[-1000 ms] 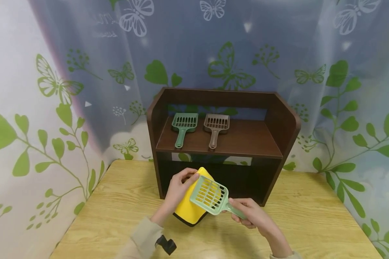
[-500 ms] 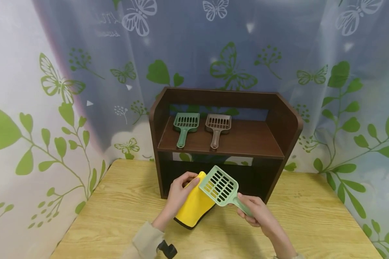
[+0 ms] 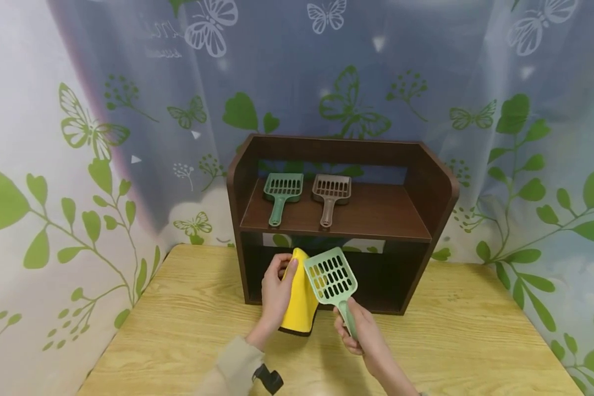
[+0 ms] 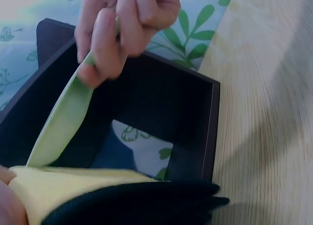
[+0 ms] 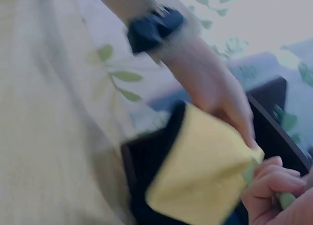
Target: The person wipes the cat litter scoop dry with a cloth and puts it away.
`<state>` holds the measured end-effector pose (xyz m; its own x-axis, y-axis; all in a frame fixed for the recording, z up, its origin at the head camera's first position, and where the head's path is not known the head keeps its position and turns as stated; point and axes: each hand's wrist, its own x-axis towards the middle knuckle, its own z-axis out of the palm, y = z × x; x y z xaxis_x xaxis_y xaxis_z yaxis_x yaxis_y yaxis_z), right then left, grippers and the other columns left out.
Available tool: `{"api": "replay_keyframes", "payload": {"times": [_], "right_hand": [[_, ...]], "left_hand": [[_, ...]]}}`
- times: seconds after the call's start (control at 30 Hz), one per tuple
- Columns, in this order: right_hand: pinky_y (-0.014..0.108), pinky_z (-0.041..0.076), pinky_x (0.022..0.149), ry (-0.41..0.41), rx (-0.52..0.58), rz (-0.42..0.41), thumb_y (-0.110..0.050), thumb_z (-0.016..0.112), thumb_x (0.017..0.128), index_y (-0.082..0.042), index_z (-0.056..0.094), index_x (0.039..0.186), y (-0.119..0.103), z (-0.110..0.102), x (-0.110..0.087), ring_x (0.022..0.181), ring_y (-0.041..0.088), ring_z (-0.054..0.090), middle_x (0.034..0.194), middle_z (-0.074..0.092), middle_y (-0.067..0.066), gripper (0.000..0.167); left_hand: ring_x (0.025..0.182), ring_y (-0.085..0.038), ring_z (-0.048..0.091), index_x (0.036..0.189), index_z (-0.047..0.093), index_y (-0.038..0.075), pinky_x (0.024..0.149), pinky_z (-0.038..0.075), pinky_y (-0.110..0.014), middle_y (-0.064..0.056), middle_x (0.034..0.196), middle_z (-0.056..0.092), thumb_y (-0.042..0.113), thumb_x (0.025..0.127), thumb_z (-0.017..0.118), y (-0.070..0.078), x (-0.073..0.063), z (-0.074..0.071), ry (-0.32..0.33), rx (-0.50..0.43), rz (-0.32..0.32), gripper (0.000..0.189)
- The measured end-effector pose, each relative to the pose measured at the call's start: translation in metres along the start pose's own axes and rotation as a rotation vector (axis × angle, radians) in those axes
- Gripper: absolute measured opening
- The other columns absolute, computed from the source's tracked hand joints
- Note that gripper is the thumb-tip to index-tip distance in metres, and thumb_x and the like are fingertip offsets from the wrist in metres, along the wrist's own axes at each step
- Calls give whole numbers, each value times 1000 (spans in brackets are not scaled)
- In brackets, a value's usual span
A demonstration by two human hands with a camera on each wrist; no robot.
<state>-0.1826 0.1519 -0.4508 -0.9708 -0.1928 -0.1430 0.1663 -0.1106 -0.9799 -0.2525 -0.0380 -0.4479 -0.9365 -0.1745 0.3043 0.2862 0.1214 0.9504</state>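
Observation:
My right hand (image 3: pixel 363 335) grips the handle of a light green slotted litter scoop (image 3: pixel 330 275), its head raised in front of the shelf's lower opening. Beside it, my left hand (image 3: pixel 277 291) pinches the top of a yellow cloth (image 3: pixel 299 302) with dark edging, which hangs down in a fold. The scoop's left edge overlaps the cloth in the head view. In the left wrist view, the scoop's end (image 4: pixel 58 132) meets the cloth's upper edge (image 4: pixel 73 181). The cloth (image 5: pixel 200 171) spreads out between both hands in the right wrist view, blurred.
A dark brown two-level shelf (image 3: pixel 386 212) stands on the wooden table (image 3: pixel 178 308). On its upper board lie a darker green scoop (image 3: pixel 282 192) and a brown scoop (image 3: pixel 330 192), handles forward. A curtain with butterflies and leaves hangs behind.
The scoop has turned more upright and shifted off most of the cloth, its handle now pointing more downward. The cloth, spread wider behind the scoop before, now hangs narrower in my left hand.

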Motion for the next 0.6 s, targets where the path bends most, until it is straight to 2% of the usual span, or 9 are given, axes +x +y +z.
{"api": "replay_keyframes", "payload": {"times": [0.13, 0.27, 0.37, 0.6], "right_hand": [[17, 23, 39, 19, 41, -27, -38, 22, 112, -4, 46, 100, 7, 17, 1, 42, 3, 30, 65, 46, -2, 43], [18, 23, 40, 53, 87, -43, -39, 22, 112, -5, 44, 101, 9, 25, 3, 43, 3, 30, 65, 45, -1, 42], [18, 23, 40, 75, 110, -54, -40, 19, 112, -7, 44, 101, 8, 27, 6, 43, 4, 30, 64, 44, -1, 42], [17, 22, 39, 94, 152, -55, -41, 20, 112, -4, 44, 102, 1, 21, 13, 41, 4, 29, 61, 41, -2, 45]], "left_hand": [[82, -15, 60, 118, 59, 8, 65, 50, -25, -11, 108, 65, 25, 106, 57, 3, -3, 11, 48, 7, -19, 22], [79, -15, 59, 117, 57, 8, 63, 49, -25, -10, 107, 64, 24, 106, 56, 3, -9, 21, 80, 34, -31, 19], [80, -16, 58, 115, 57, 9, 64, 49, -25, -9, 107, 63, 23, 105, 57, 3, -15, 27, 66, 33, -40, 18], [83, -15, 56, 116, 55, 5, 65, 49, -23, -10, 107, 61, 24, 106, 56, 2, -33, 32, -18, -35, -50, 22]]}}
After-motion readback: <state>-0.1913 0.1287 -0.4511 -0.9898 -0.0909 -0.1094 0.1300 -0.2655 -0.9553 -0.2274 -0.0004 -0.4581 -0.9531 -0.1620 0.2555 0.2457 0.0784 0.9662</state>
